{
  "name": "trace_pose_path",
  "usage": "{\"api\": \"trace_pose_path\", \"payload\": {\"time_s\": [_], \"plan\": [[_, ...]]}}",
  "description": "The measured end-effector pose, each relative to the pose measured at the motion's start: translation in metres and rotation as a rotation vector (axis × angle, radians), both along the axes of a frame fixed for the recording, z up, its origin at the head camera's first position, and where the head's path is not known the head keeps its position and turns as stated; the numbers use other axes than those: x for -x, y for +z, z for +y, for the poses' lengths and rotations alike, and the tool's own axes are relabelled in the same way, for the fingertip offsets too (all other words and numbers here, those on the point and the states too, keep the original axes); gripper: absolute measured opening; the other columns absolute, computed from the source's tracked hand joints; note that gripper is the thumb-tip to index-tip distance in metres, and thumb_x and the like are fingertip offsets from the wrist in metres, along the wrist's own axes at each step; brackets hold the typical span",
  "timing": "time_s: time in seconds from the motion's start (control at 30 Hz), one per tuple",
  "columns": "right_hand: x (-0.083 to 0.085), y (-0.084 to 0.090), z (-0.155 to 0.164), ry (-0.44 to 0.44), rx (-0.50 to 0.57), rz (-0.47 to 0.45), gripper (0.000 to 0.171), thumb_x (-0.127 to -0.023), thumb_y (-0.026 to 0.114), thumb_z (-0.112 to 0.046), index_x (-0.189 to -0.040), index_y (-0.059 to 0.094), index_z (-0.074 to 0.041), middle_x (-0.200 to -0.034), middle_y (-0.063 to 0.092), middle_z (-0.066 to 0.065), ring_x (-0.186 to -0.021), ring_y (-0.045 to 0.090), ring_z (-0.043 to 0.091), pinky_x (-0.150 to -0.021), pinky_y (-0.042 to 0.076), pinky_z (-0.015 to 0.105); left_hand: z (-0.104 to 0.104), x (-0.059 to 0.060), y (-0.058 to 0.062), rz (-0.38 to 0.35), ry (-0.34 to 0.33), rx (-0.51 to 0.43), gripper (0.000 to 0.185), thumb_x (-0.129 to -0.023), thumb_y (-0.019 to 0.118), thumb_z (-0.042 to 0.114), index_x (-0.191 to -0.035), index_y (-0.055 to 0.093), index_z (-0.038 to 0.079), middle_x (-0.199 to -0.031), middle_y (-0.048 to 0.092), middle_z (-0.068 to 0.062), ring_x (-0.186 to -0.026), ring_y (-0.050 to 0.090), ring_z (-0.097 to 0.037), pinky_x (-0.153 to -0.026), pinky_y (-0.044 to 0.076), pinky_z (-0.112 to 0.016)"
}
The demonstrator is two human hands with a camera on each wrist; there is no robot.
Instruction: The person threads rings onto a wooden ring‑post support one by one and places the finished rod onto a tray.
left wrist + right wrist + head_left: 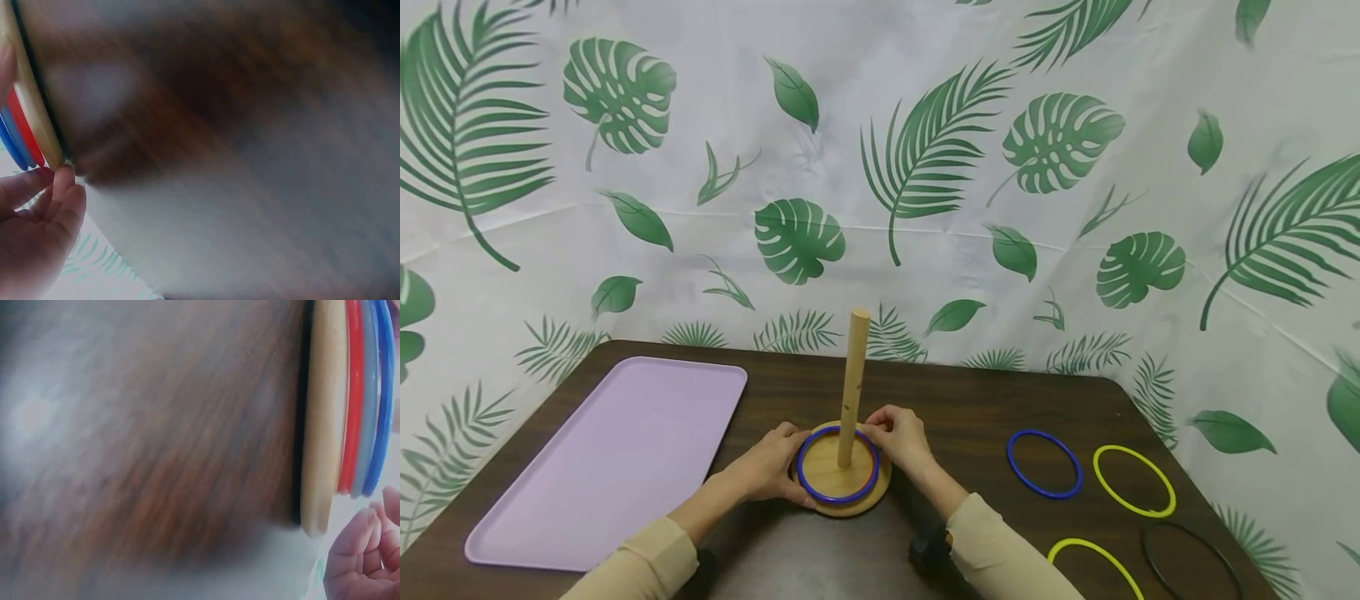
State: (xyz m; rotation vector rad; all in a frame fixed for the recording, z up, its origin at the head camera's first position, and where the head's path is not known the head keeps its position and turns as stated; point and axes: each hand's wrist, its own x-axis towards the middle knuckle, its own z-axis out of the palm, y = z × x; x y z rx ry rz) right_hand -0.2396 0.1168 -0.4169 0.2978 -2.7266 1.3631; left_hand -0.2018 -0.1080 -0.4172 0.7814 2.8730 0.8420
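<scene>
An upright wooden peg (853,387) rises from a round wooden base (868,500). Stacked around the peg on the base are a blue ring (386,394), a grey-blue ring (369,394) and a red ring (355,394). From the left side, my left hand (767,465) grips the base, thumb at its near edge and fingers farther round, its fingertips also beside the rings. My right hand (904,439) is at the far right of the stack, fingers bent and fingertips right at the rings' edge; I cannot tell whether they pinch a ring.
A lilac tray (625,450) lies on the dark wooden table (955,400) at the left. To the right lie another blue ring (1011,460), a yellow ring (1097,475), a second yellow ring (1097,547) and a black ring (1206,543). A leaf-patterned cloth (865,167) hangs behind.
</scene>
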Motion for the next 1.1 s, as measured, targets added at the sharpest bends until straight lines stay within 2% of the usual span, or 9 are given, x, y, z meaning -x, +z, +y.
{"api": "trace_pose_path", "payload": {"time_s": [0.13,0.27,0.47,0.8,1.1], "plan": [[-0.002,0.003,0.008,0.006,0.031,-0.003,0.006,-0.084,0.068,-0.008,-0.082,0.068,-0.002,-0.066,0.061,0.002,-0.057,0.05,0.007,-0.053,0.05,0.025,0.0,0.0,0.001,-0.009,0.0,-0.004,0.094,-0.055,0.09,0.038,-0.126,0.05,-0.009,-0.113,0.052,-0.019,-0.107,0.051,-0.036,-0.092,0.044,-0.05],[-0.004,0.005,0.018,0.013,0.124,-0.045,0.007,-0.084,0.068,-0.006,-0.084,0.067,0.001,-0.066,0.06,0.005,-0.053,0.052,0.009,-0.053,0.054,0.03,0.0,0.0,0.001,0.006,-0.007,0.001,0.094,-0.055,0.09,0.038,-0.125,0.051,-0.01,-0.112,0.052,-0.019,-0.106,0.052,-0.035,-0.092,0.044,-0.049],[-0.007,0.01,0.036,-0.013,0.198,-0.096,0.008,-0.085,0.068,-0.006,-0.086,0.066,0.002,-0.068,0.059,0.003,-0.054,0.053,0.01,-0.054,0.052,0.025,-0.001,0.001,-0.001,0.026,-0.021,0.005,0.093,-0.055,0.09,0.037,-0.125,0.051,-0.011,-0.112,0.052,-0.018,-0.105,0.052,-0.034,-0.091,0.045,-0.048],[-0.017,0.019,0.08,-0.067,0.19,-0.116,0.01,-0.085,0.068,-0.008,-0.091,0.066,0.001,-0.072,0.057,0.004,-0.061,0.053,0.009,-0.055,0.049,0.021,-0.001,0.002,-0.001,0.015,-0.015,0.007,0.094,-0.056,0.09,0.038,-0.125,0.05,-0.012,-0.113,0.052,-0.019,-0.106,0.052,-0.036,-0.091,0.044,-0.049],[-0.035,0.018,0.131,-0.048,0.166,-0.132,0.016,-0.088,0.065,-0.009,-0.096,0.063,0.004,-0.076,0.058,0.009,-0.064,0.053,0.01,-0.058,0.051,0.024,0.0,0.002,0.0,0.006,-0.013,0.004,0.094,-0.055,0.09,0.036,-0.125,0.05,-0.012,-0.112,0.052,-0.019,-0.106,0.052,-0.036,-0.092,0.044,-0.049]]}}
